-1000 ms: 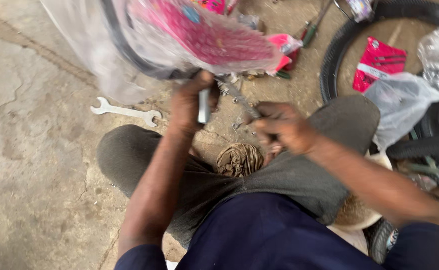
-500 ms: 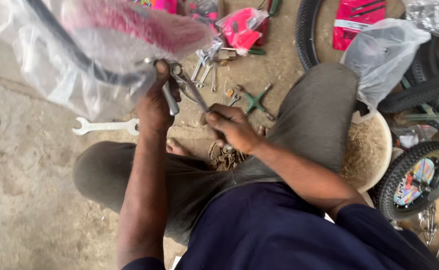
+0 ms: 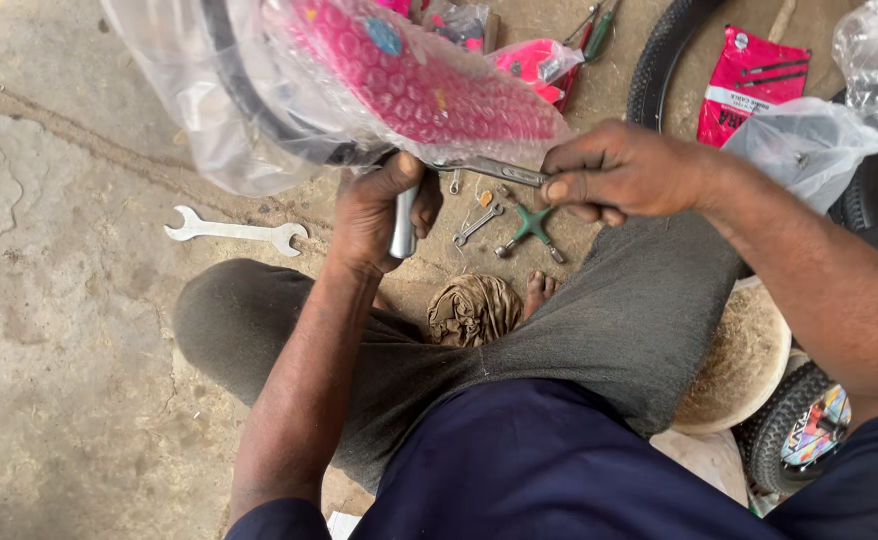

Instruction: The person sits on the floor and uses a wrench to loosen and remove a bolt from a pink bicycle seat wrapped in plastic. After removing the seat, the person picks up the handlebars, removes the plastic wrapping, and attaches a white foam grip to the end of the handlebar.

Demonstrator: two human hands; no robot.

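Note:
A pink bicycle frame [image 3: 429, 85] wrapped in clear bubble plastic, with a black tyre inside the wrap, hangs over my lap. My left hand [image 3: 384, 210] is closed around a silver metal tube [image 3: 404, 225] that points down from the frame. My right hand [image 3: 624, 170] grips the end of a silver spanner [image 3: 489, 170] whose other end reaches under the wrapped frame, near the tube.
A double-ended spanner [image 3: 234, 231] lies on the concrete at left. A green three-way wrench [image 3: 531, 228], a small spanner [image 3: 477, 224] and a brown rag [image 3: 474, 308] lie by my legs. Black tyres [image 3: 659, 60], a red packet [image 3: 749, 80], plastic bags [image 3: 809, 145] and a small wheel [image 3: 794, 435] crowd the right.
My right hand has risen from near my lap to the spanner's end at the frame. The left hand keeps its grip on the tube. The view has shifted.

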